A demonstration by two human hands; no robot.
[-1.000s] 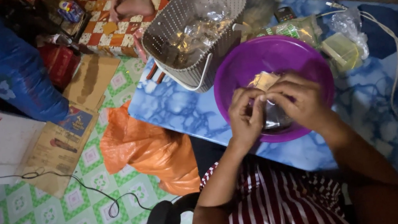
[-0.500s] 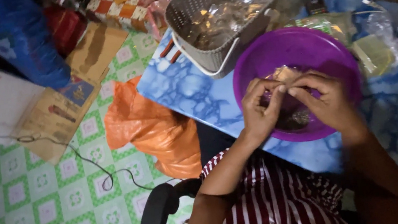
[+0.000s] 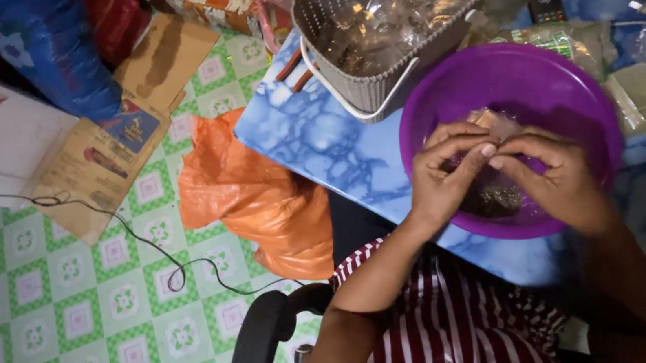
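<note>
Both hands, left hand (image 3: 442,179) and right hand (image 3: 557,177), pinch one small packet (image 3: 494,126) inside the purple bowl (image 3: 574,85) rim.

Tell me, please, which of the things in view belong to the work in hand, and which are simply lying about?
In use:
- left hand and right hand, fingers pinching a small clear packet
- purple bowl beneath them

Lying about:
- grey basket of clear wrappers
- orange bag
- cardboard pieces
- black cable on the floor
</note>
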